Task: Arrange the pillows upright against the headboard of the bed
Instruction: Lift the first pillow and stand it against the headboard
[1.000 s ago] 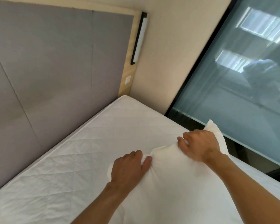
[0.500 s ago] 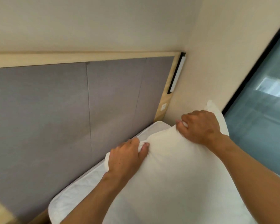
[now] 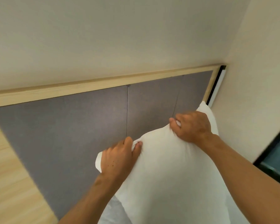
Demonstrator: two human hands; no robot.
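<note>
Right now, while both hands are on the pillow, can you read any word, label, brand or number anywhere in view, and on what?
None: no readable text in this view.
Pillow: plain white, no tag or print showing.
Headboard: bare grey panels in a wooden frame, no markings.
Wall light at the headboard's right edge: no lettering visible.
Left hand and right hand: they cover parts of the pillow's top edge.

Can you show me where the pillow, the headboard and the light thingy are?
pillow (image 3: 165,167), head view, its white middle.
headboard (image 3: 71,130), head view, grey padded panel.
light bar (image 3: 217,88), head view, its white strip.
</note>
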